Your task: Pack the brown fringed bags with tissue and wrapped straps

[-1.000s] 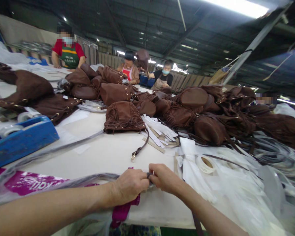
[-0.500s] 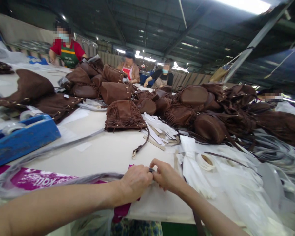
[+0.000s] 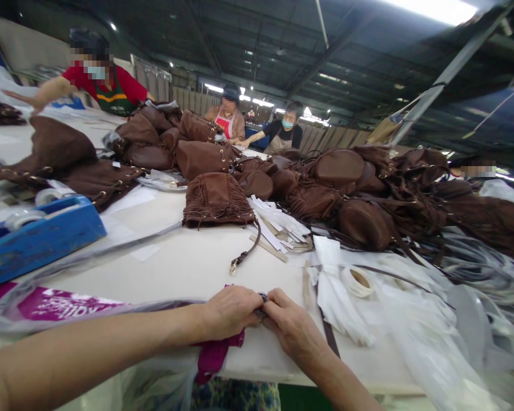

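Observation:
My left hand (image 3: 233, 311) is closed around a dark strap in a clear plastic sleeve (image 3: 107, 250), which loops away to the left over the table. Against its fingertips, my right hand (image 3: 289, 319) pinches the dark end of the strap; most of that end is hidden by the fingers. Under the left wrist lies a purple printed bag (image 3: 216, 359). Beyond both hands is a brown fringed bag (image 3: 217, 200), its thin strap ending in a metal clasp (image 3: 233, 266).
A blue tape dispenser (image 3: 47, 240) stands at left. Brown bags (image 3: 338, 168) are heaped across the back. To the right lie white strips (image 3: 338, 291), a tape roll (image 3: 358, 282) and clear plastic (image 3: 428, 325). Several people, one in a red shirt (image 3: 128, 85), work beyond.
My right hand has turned and come down slightly, its fingers now pressed closer to the left hand. The person in red has leaned and stretched an arm out to the left.

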Demonstrator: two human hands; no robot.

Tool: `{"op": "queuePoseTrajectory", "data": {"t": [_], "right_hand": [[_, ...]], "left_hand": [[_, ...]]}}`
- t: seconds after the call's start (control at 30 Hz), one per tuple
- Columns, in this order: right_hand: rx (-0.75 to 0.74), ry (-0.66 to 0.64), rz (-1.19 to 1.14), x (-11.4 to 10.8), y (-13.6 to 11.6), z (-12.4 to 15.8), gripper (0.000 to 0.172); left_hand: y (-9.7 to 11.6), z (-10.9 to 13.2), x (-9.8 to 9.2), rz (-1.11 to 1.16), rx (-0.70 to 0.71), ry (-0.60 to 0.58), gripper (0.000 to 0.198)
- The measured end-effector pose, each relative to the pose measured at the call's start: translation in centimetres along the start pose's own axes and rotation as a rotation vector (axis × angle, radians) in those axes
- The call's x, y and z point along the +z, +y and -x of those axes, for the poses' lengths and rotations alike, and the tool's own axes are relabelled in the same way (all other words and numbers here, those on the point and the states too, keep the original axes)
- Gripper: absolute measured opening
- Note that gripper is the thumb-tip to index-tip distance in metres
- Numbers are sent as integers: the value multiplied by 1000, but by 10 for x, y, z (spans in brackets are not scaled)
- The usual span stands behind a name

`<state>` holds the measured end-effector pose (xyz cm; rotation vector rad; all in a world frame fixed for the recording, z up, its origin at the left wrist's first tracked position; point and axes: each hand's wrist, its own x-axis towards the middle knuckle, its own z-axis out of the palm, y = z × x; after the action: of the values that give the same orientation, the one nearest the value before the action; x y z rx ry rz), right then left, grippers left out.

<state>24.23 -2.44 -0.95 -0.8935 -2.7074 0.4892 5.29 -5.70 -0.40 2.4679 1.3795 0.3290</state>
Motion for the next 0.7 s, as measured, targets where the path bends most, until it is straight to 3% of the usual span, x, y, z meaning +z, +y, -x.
{"op": "queuePoseTrajectory", "data": {"t": [0.17, 0.4, 0.47, 0.57, 0.7], "right_hand": [[-107, -35, -58, -7, 14, 1, 16], [-145, -89, -14, -15, 20, -4, 19], [-120, -74, 67, -16, 19, -5, 23], [0, -40, 231, -17, 8, -1, 21], [134, 94, 7, -8, -8, 10, 26]], "left_hand": [[-10, 4, -11, 44, 67, 19, 30], [-15, -10, -15, -218, 222, -23, 4], [-9, -15, -9, -217, 183, -24, 2], [9, -19, 3, -127, 2, -7, 4], [25, -17, 13, 0, -92, 14, 10]]}}
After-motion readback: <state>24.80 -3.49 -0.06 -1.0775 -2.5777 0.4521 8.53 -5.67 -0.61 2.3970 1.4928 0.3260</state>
